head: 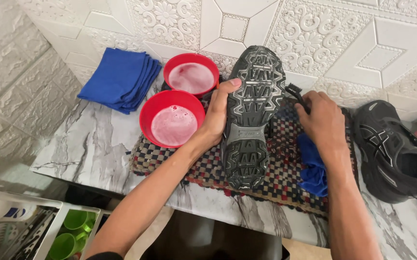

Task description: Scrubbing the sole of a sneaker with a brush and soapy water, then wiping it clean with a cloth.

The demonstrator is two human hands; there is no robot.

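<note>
While the left hand (216,118) is gripping the upturned shoe (253,115) at frame centre on the mat (285,178), the right hand (320,120) is closing around a brush (296,94) beside the sole.

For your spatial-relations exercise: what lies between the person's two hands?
In the head view, an upturned black shoe, sole showing, lies between the left hand and the right hand, which holds a dark brush.
</note>
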